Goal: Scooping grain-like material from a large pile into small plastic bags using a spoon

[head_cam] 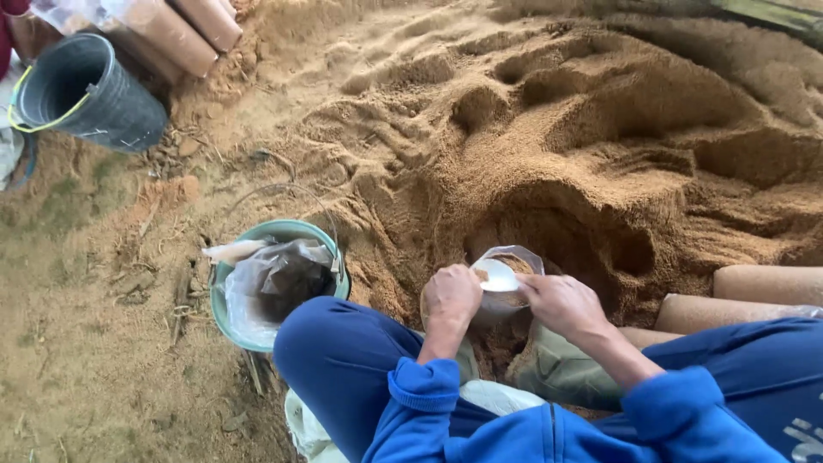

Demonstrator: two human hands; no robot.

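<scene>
Head view, lower centre: left hand (452, 296) grips clear bag (513, 261), right hand (561, 304) scoops sawdust (600, 146) in with white scoop (497, 276); filling looks underway, needing steady tipping.

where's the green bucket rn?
Head view, lower left of centre: the green bucket sits on the sandy ground beside the person's blue-clad knee, left of the left hand, with plastic bags inside.

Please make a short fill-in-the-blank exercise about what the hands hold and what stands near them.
1. Both hands, the left hand and the right hand, hold a clear plastic ____ partly filled with sawdust.
2. The green bucket stands beside the person's ____ knee.
3. The black bucket lies tipped at the ____ left of the picture.
4. The person's sleeves are ____.

Missing words: bag; left; upper; blue
</scene>
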